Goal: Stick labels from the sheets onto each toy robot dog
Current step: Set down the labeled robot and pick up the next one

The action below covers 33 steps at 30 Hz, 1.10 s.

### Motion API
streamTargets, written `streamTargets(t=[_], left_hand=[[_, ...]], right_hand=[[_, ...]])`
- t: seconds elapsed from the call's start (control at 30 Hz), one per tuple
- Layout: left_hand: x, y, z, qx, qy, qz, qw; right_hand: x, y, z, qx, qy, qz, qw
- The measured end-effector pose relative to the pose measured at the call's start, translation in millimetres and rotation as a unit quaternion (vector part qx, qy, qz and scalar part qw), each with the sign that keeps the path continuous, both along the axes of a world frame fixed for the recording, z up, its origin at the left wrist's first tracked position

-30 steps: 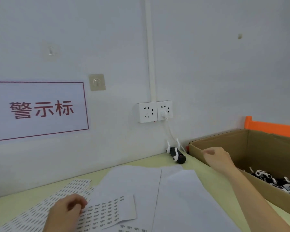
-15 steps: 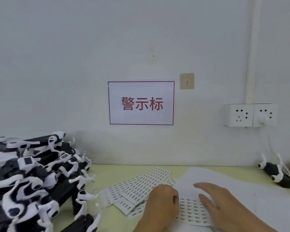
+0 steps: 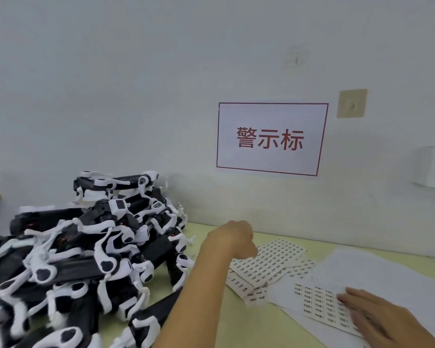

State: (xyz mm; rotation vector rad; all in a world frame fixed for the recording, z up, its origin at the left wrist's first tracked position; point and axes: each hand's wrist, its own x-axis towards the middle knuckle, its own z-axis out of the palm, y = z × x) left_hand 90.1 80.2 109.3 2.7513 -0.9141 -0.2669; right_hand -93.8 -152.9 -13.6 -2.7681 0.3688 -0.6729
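Two hands: right fingers (image 3: 354, 301) flat on label sheet (image 3: 322, 305); left hand (image 3: 232, 238) curled, grip unclear.

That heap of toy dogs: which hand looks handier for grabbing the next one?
The left hand, probably: it hangs right beside the heap of toy dogs, while the right hand lies flat on a label sheet.

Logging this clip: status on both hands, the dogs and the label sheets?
Left hand curled, raised between dog pile and label sheets, nothing visibly held. Right hand flat on the near sheet. Nothing in the way.
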Motion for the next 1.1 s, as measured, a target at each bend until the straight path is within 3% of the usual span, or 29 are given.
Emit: streamTargets(t=[0.13,0.27,0.4,0.53,0.6,0.73,0.97,1.1], left_hand=[[15.9,28.9,8.5,0.053,-0.003,0.1,0.993],[19.4,44.4,22.9,-0.029,-0.049,0.214,0.975],[24.9,51.7,23.1,-0.065,-0.028,0.256,0.964],[22.5,52.6,19.7,-0.162,-0.068,0.34,0.924],[25.2,56.4,17.0,-0.201,-0.094,0.352,0.909],[39.5,59.6,7.3,-0.168,-0.08,0.325,0.927],[42.0,60.8,6.4,-0.202,-0.117,0.33,0.914],[34.8,60.1,10.3,-0.261,-0.166,0.342,0.887]], right_hand=[[2.3,3.3,2.4,-0.003,0.04,-0.015,0.999],[3.4,5.1,1.0,0.015,0.041,-0.027,0.999],[2.9,6.7,2.6,0.024,0.039,-0.018,0.999],[3.8,7.2,1.5,0.068,0.053,-0.038,0.996],[2.4,8.1,1.5,0.072,0.047,-0.038,0.996],[-0.7,7.9,5.9,0.033,0.058,-0.019,0.998],[-1.9,4.6,6.4,0.04,0.037,-0.004,0.999],[-0.6,1.3,5.4,0.022,0.048,0.0,0.999]])
